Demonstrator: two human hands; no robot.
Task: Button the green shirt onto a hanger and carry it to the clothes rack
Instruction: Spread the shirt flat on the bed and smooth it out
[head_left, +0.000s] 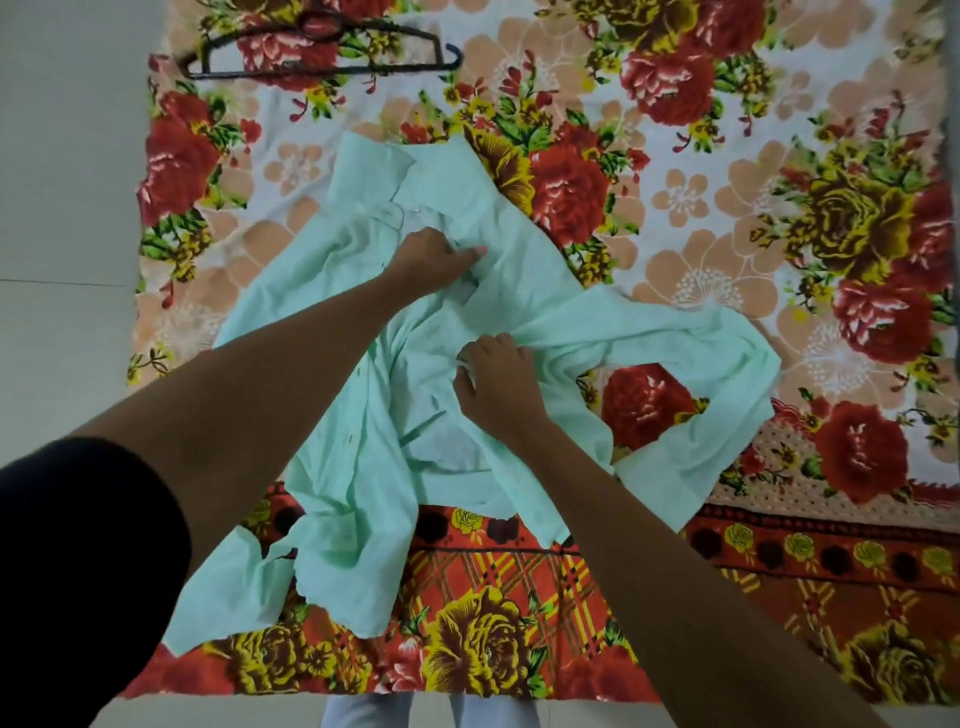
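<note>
The pale green shirt (363, 415) lies crumpled on a floral blanket (779, 260); the left hand (431, 260) and right hand (498, 384) each pinch its fabric.

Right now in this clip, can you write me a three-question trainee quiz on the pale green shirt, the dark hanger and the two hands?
1. True or false: the dark wire hanger is already inside the pale green cotton shirt.
2. Which hand lies nearer the shirt's collar: A) the left hand, B) the right hand?
3. What does the shirt lie on?

Key
1. False: the hanger lies apart from the shirt, at the far edge of the spread.
2. A: the left hand sits close to the collar; the right hand grips the cloth lower down.
3. The red and yellow floral bedspread, laid on a pale floor.
</note>
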